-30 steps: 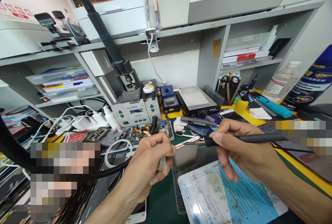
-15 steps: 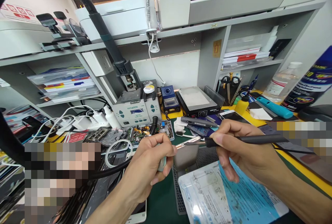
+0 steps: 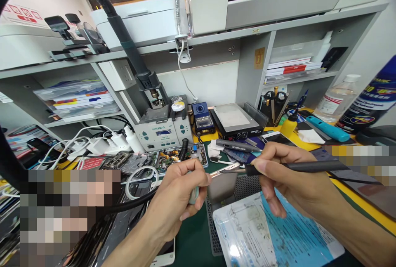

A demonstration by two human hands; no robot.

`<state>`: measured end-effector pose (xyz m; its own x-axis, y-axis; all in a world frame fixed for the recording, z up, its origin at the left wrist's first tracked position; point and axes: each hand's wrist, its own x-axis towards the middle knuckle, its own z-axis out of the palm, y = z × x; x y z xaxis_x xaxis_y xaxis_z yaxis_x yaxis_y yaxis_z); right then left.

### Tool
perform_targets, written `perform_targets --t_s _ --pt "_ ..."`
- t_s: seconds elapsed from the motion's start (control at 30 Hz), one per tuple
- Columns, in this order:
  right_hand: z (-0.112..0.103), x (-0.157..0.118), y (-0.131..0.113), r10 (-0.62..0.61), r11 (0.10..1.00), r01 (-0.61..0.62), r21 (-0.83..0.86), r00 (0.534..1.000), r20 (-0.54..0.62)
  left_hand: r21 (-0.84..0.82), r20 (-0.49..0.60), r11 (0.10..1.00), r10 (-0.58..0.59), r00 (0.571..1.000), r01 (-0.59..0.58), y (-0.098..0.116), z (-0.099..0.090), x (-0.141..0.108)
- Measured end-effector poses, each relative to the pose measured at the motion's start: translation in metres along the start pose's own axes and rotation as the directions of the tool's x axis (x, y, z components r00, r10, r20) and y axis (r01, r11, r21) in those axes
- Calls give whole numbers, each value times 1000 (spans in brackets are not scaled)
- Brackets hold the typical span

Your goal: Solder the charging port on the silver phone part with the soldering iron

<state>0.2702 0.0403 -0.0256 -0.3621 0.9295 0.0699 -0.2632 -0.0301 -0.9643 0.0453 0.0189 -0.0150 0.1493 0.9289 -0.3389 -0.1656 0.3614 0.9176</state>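
Observation:
My left hand point(image 3: 185, 186) pinches a thin, pale strip with small dark dots point(image 3: 230, 168) between thumb and forefinger. A pale green object point(image 3: 194, 194), mostly hidden, sits in its curled fingers. In my right hand point(image 3: 287, 176) is a black soldering iron point(image 3: 312, 166), held like a pen. Its narrow tip points left and lies at the strip close to my left fingertips; whether they touch is hard to tell. Below my right hand lies a blue and white printed packet point(image 3: 247, 230), beside a grey perforated pad point(image 3: 213, 234).
A blue soldering station point(image 3: 202, 118) with a lit display stands behind my hands, beside a flat heating plate point(image 3: 233, 120). Circuit boards point(image 3: 168, 159) and white cables lie left. A yellow bottle point(image 3: 288, 126) and a blue spray can point(image 3: 369, 93) stand right. A blurred patch covers the lower left.
Both hands stay nearly in place, with the iron's tip still at the strip. The number on the soldering station's display has risen from about 290 to the 360s.

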Motion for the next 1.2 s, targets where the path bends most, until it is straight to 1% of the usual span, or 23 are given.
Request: perform_targets --t_s 0.37,0.57,0.7,0.83,1.2 --pt "0 -1 -1 -17 1000 17 -15 1000 19 -8 27 1000 12 1000 -12 -1 -3 0" --pt "3 -2 -2 -17 1000 16 -16 1000 -12 -6 18 1000 12 1000 -12 0 -1 -1" --pt "4 0 -2 -7 1000 7 15 1000 -21 4 11 1000 12 1000 -12 0 0 -1" --pt "4 1 -1 -8 999 9 34 1000 -23 10 3 1000 12 1000 -12 0 -1 -2" --pt "3 -1 0 -4 1000 4 16 1000 -17 6 6 1000 13 1000 -13 0 -1 -2"
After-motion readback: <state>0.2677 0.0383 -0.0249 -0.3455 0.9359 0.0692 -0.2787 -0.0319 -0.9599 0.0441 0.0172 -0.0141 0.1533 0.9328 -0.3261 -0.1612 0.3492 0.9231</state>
